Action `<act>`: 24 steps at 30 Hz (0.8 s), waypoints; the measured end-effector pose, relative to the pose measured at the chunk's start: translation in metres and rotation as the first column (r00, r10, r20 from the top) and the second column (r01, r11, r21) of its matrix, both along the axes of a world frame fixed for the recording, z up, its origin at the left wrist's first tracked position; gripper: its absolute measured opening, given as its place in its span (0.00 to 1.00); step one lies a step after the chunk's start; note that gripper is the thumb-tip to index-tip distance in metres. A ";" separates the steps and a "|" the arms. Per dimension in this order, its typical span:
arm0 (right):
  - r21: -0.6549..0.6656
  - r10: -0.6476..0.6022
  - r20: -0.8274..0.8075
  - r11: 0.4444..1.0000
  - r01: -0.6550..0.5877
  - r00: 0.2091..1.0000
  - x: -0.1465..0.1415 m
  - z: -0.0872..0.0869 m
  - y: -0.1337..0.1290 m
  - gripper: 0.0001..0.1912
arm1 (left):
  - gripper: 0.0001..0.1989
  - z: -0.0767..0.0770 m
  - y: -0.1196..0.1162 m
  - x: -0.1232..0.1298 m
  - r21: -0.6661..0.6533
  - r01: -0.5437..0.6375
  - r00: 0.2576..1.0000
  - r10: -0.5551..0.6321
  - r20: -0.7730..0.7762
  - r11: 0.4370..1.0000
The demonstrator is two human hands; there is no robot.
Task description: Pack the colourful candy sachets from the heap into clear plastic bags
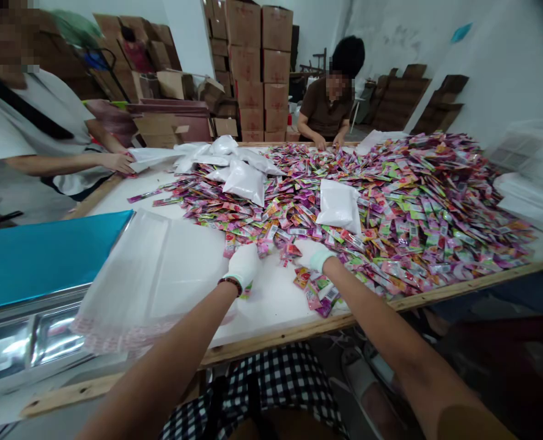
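My left hand (244, 266), in a white glove, is curled at the near edge of a heap of small printed sachets (391, 195). A green bit of a sachet (246, 291) shows beneath its palm. My right hand (313, 254), also gloved, has its fingers closed at a red and pink sachet (293, 250). Both hands are low over the white tabletop (271, 299), with a few sachets between them. Below my right hand lies a small loose group of sachets (320, 292). A stack of flat white bags (161, 269) is left of my left hand.
Filled white pouches (244, 181) lie on the heap, one pouch (339, 205) nearer me. A blue-topped metal case (46, 256) stands at left. One co-worker (46, 122) holds a white bag; another (329, 104) works across the table. A wooden rim (280, 337) edges the table.
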State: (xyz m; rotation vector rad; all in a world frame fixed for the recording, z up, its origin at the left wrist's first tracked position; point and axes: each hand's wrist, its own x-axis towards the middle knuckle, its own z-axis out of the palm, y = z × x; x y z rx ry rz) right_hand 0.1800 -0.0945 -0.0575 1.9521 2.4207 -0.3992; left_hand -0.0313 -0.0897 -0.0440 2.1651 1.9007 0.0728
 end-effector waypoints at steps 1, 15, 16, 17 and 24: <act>-0.014 0.013 -0.006 1.000 -0.013 1.000 -0.001 -0.004 0.003 0.20 | 0.12 -0.001 0.000 0.002 0.003 0.009 1.000 -0.009 -0.008 1.000; -0.016 0.121 -0.184 0.992 -0.126 0.975 0.073 0.028 -0.068 0.19 | 0.16 0.011 -0.041 -0.038 -0.018 0.047 0.999 -0.047 -0.012 0.999; -0.065 0.128 -0.115 0.988 -0.136 0.985 0.073 0.021 -0.072 0.17 | 0.16 0.007 -0.041 -0.035 -0.054 0.049 0.998 -0.051 -0.031 0.997; -0.098 0.135 -0.050 0.985 -0.139 0.990 0.072 0.014 -0.075 0.14 | 0.15 0.003 -0.041 -0.033 -0.074 0.052 0.997 -0.056 -0.057 0.996; 0.014 0.279 0.094 0.960 -0.281 0.956 0.068 -0.010 -0.088 0.15 | 0.15 -0.006 -0.053 -0.024 0.055 0.184 0.960 -0.167 -0.224 0.981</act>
